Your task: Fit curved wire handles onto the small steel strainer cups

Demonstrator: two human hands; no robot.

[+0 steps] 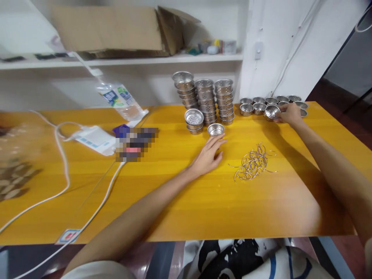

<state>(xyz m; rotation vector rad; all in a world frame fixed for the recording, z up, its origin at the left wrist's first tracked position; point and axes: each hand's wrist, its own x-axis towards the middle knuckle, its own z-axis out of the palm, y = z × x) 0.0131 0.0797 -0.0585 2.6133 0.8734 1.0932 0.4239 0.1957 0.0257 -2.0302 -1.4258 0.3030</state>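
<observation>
My right hand (290,113) pinches the rim of a small perforated metal cup (272,112), tilted in front of the rows at the back right. Several like cups (259,108) stand around it there. My left hand (208,157) rests with its fingers spread out, its fingertips at the near side of a single metal cup (216,130). Whether they touch that cup I cannot tell. Behind it rise stacks of perforated cups (205,101), with a shorter stack (194,119) in front. A loose heap of curved metal wires (255,162) lies between my arms.
On the left of the yellow table (162,209) are a plastic bottle (120,99), a white power strip (94,139), white cables (65,166) and a blurred pile of round pieces (13,180). A cardboard box (110,29) sits on the shelf (139,61) behind.
</observation>
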